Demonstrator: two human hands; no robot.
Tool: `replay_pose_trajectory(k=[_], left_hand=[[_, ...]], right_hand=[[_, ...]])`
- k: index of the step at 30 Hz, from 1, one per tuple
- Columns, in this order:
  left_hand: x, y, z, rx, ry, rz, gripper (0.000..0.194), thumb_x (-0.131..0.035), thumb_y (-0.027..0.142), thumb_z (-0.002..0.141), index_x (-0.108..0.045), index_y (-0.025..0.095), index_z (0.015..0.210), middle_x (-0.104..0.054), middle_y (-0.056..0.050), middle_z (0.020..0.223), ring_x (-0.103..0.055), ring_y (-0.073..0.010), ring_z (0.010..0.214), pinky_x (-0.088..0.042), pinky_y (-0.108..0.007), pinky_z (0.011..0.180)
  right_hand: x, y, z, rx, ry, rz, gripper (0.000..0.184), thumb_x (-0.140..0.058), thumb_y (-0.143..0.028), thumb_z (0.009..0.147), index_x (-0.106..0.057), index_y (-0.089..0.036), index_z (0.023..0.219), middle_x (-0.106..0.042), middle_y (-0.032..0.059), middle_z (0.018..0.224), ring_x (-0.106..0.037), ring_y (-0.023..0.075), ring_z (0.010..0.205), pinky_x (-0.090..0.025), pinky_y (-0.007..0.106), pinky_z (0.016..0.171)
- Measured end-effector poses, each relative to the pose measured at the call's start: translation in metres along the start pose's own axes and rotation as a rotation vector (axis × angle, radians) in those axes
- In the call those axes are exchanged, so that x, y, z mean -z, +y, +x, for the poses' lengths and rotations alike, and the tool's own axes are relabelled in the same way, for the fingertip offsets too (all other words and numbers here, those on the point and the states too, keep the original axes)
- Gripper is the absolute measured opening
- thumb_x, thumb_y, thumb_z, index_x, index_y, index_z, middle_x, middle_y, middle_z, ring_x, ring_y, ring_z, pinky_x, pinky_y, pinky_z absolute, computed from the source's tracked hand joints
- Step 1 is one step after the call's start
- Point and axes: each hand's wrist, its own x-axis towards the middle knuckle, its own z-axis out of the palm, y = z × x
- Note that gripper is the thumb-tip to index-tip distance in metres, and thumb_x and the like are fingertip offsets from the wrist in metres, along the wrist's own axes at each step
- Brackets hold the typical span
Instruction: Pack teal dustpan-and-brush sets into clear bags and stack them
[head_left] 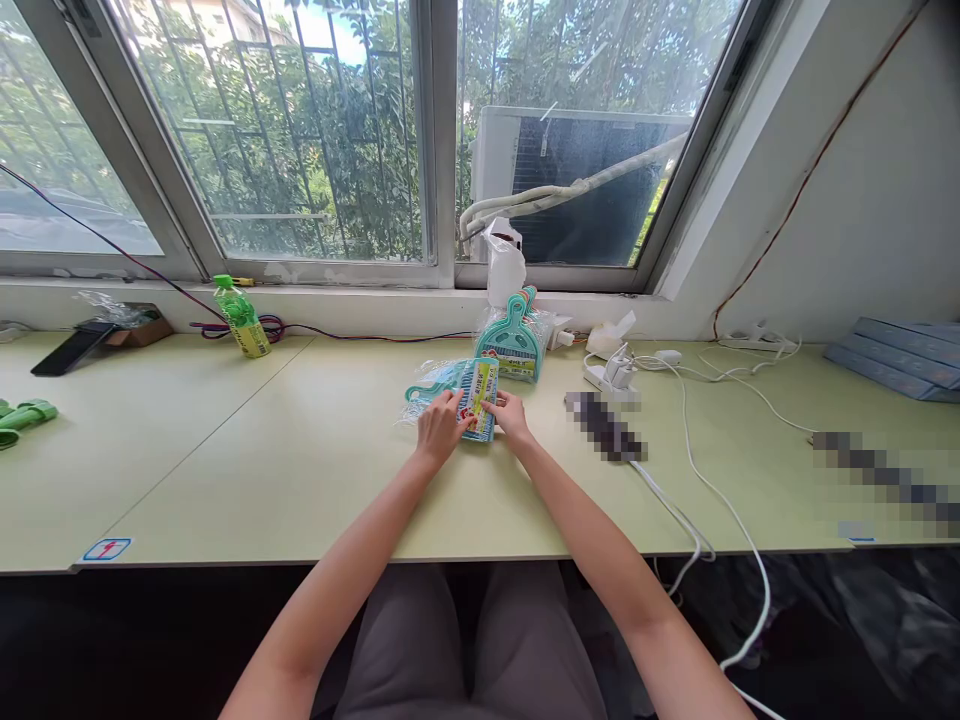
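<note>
In the head view, my left hand (442, 426) rests on the near-left side of a teal, flat-bladed item with a printed yellow and blue label (480, 390). Its handle points left, and it looks like a small dustpan. My right hand (510, 414) pinches the same item at its right edge, thumb on the label. Clear plastic wrap (420, 392) lies around the handle, at the left. Just behind, a stack of similar teal dustpan-like items (516, 335) leans by the window sill, handles up, partly in clear plastic.
A green-capped bottle (241, 316) stands at the back left, near a black phone-like slab (73, 348). Rolled green things (26, 420) lie far left. Right of my hands are a power strip (611, 382), white cables (712, 490) and blurred objects. Blue boxes (896, 358) lie far right.
</note>
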Motion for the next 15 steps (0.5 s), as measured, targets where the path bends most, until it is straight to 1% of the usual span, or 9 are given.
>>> replay_pose_trajectory(k=[2,7,11,15], left_hand=[[-0.0006,0.0002,0.0000,-0.013,-0.001,0.009,0.044,-0.052,0.036,0.090,-0.052,0.019,0.130,-0.061,-0.008,0.108,-0.061,-0.0208,0.095,-0.046,-0.027,0.067],[-0.0033,0.0000,0.0002,-0.050,0.007,0.012,0.042,-0.046,0.026,0.091,-0.052,0.019,0.132,-0.060,-0.009,0.107,-0.060,-0.0206,0.097,-0.045,-0.026,0.068],[-0.0038,-0.0009,-0.0001,-0.078,0.019,-0.008,0.039,-0.042,0.025,0.092,-0.055,0.020,0.128,-0.059,-0.008,0.107,-0.061,-0.0199,0.095,-0.045,-0.026,0.068],[-0.0024,-0.0006,-0.0002,-0.100,0.005,0.009,0.036,-0.041,0.025,0.091,-0.057,0.021,0.124,-0.059,-0.008,0.105,-0.060,-0.0195,0.093,-0.044,-0.026,0.065]], right_hand=[[0.0002,0.0004,0.0002,-0.007,0.001,0.007,0.037,-0.078,-0.031,0.066,-0.066,-0.017,0.099,-0.074,0.0068,0.087,-0.070,0.0207,0.080,-0.058,0.034,0.071],[0.0004,0.0010,0.0013,-0.027,0.000,0.031,0.038,-0.078,-0.028,0.066,-0.065,-0.016,0.100,-0.074,0.0074,0.089,-0.070,0.0201,0.080,-0.058,0.033,0.070],[0.0006,0.0014,0.0019,-0.046,-0.003,0.045,0.035,-0.076,-0.024,0.067,-0.065,-0.015,0.100,-0.074,0.0079,0.090,-0.070,0.0199,0.078,-0.058,0.033,0.068],[0.0010,0.0009,0.0013,-0.049,0.003,0.055,0.033,-0.074,-0.022,0.070,-0.065,-0.014,0.101,-0.074,0.0087,0.090,-0.070,0.0201,0.076,-0.058,0.033,0.066]])
